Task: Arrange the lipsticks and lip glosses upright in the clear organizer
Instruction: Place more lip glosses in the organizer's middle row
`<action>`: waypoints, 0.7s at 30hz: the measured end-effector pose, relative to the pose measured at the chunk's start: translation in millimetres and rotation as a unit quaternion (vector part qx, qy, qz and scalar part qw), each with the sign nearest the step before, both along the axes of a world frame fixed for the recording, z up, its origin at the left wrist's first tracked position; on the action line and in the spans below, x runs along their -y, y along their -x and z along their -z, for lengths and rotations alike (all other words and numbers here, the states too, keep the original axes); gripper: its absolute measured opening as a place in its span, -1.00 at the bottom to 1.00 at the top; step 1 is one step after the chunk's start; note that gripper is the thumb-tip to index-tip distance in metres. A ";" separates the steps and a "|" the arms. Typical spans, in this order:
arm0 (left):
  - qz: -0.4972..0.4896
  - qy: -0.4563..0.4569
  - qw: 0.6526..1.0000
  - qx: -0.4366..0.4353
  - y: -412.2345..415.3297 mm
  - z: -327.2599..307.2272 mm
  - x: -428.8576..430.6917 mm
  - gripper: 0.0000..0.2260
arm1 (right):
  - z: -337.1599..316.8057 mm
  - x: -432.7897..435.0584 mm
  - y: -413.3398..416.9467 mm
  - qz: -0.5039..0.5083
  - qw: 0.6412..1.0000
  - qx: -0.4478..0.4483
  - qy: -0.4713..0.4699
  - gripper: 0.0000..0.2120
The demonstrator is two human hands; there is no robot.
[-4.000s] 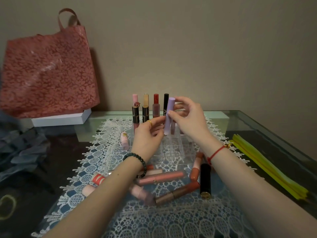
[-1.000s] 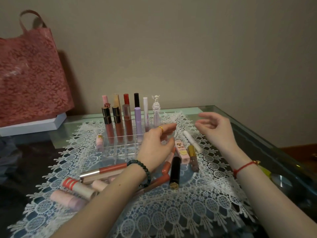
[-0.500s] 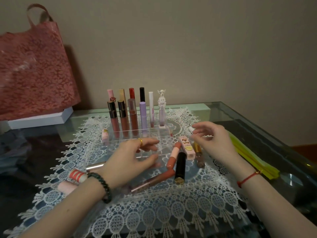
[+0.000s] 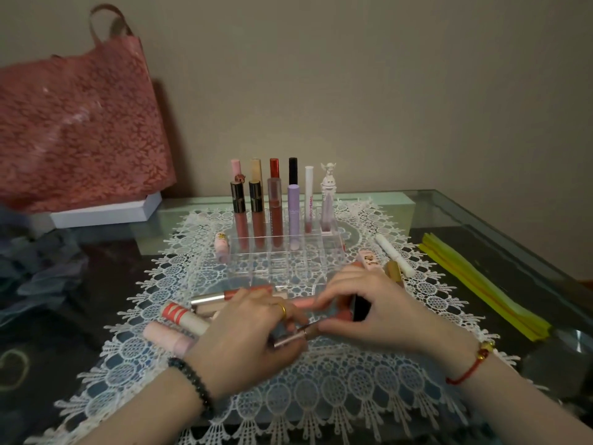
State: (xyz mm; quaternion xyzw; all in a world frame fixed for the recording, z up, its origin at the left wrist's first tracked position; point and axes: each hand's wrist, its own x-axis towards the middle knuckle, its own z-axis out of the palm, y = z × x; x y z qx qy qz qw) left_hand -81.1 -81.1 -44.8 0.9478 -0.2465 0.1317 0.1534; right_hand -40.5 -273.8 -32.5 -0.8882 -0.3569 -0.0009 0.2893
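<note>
Two hands, 1 gloss (image 4: 290,339): L hand (image 4: 253,342) grips silver-cap end, R hand (image 4: 378,313) pinches body

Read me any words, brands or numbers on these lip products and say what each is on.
No text is legible.
White slim tube: pink lettering down its side, too blurred to read.
Lilac tube: faint marks, too small.
Pink boxy tube lying at right: label blurred.

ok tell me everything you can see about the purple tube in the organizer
The purple tube is a matte lilac cylinder, plastic by its look, closed. It stands upright in the clear organizer, in front of the black-capped tube. The left hand and right hand, both on a metallic-capped gloss, are clear of it.
</note>
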 end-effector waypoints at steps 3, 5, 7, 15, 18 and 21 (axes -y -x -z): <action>0.011 0.001 1.000 0.024 -0.8 0.5 -1.5 -0.78 | 1.3 -3.3 1.5 -0.021 0.999 0.015 0.031 -0.80; 0.019 0.011 0.999 0.030 -2.3 -1.4 -3.6 -0.79 | 1.0 -4.1 1.6 -0.019 0.999 0.008 0.029 -0.79; 0.020 0.035 0.999 0.001 -3.4 -5.3 -4.9 -0.75 | 0.4 -4.1 1.3 -0.010 1.000 0.002 0.019 -0.78; 0.006 0.182 0.983 -0.036 -8.9 -26.5 -7.1 -0.77 | -7.1 -12.7 -1.1 0.009 1.000 0.009 -0.006 -0.74; 0.009 0.266 0.964 -0.013 -17.2 -44.7 -10.5 -0.71 | -16.9 -20.5 -7.8 0.024 0.997 0.009 -0.068 -0.72; 0.025 0.389 0.921 0.010 -26.5 -60.6 -12.6 -0.71 | -30.0 -28.2 -19.1 0.048 0.988 0.031 -0.146 -0.74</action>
